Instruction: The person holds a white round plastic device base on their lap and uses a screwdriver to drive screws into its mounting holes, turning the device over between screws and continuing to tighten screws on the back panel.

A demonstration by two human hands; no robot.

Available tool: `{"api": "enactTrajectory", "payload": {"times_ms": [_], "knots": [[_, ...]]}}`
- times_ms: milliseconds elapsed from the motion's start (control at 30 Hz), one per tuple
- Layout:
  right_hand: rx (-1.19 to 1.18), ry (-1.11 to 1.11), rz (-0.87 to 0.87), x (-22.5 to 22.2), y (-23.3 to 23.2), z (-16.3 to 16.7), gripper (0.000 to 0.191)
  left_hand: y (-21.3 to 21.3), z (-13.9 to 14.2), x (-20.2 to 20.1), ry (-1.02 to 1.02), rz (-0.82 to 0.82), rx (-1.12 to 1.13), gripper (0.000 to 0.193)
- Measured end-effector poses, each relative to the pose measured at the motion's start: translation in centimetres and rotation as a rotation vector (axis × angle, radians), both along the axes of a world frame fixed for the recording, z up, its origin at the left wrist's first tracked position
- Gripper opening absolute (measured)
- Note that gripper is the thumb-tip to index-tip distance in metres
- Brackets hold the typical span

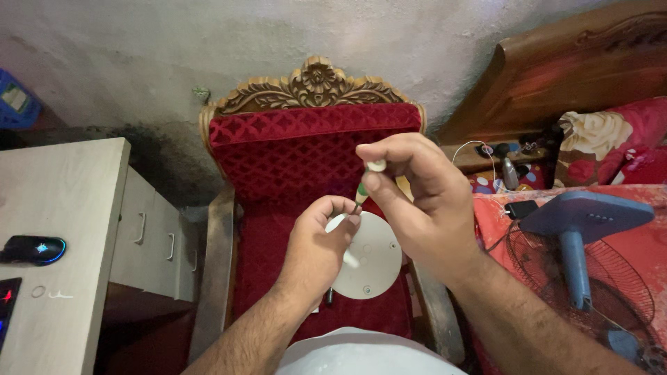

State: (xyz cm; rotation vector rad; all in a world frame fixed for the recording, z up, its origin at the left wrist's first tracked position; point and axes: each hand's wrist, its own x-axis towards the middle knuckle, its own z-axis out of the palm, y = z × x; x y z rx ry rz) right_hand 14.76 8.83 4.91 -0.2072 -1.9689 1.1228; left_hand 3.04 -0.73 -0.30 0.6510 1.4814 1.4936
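The white round plate (372, 260) is held up over the seat of a red chair (306, 149) with a carved gold top. The left hand (316, 246) is closed on the plate's rim, with the thumb on the near side. The right hand (417, 198) is closed around a small screwdriver (363, 191) with a green and white handle. It holds the screwdriver by the top, and the tip points down toward the left hand's fingers. A grey desk (59, 229) stands to the left with a black mouse (33, 249) on it. A blue fan (580, 239) lies on the red bed at the right.
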Motion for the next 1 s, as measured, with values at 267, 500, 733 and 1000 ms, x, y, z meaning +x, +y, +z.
{"api": "enactTrajectory", "payload": {"times_ms": [267, 500, 733, 1000], "knots": [[0.089, 0.023, -0.042, -0.1, -0.1, -0.2, 0.028, -0.1, -0.5, 0.0, -0.015, -0.003, 0.02, 0.013], [-0.188, 0.022, -0.006, -0.2, -0.7, 0.5, 0.034, -0.2, -0.4, 0.1, 0.013, 0.022, 0.03, 0.013], [-0.029, 0.001, -0.073, -0.5, -1.1, 0.1, 0.03, -0.4, -0.2, 0.4, -0.024, 0.004, 0.021, 0.012], [-0.141, 0.012, 0.01, 0.0, -1.0, 0.1, 0.03, -0.4, -0.5, 0.4, 0.023, 0.033, 0.044, 0.011]]}}
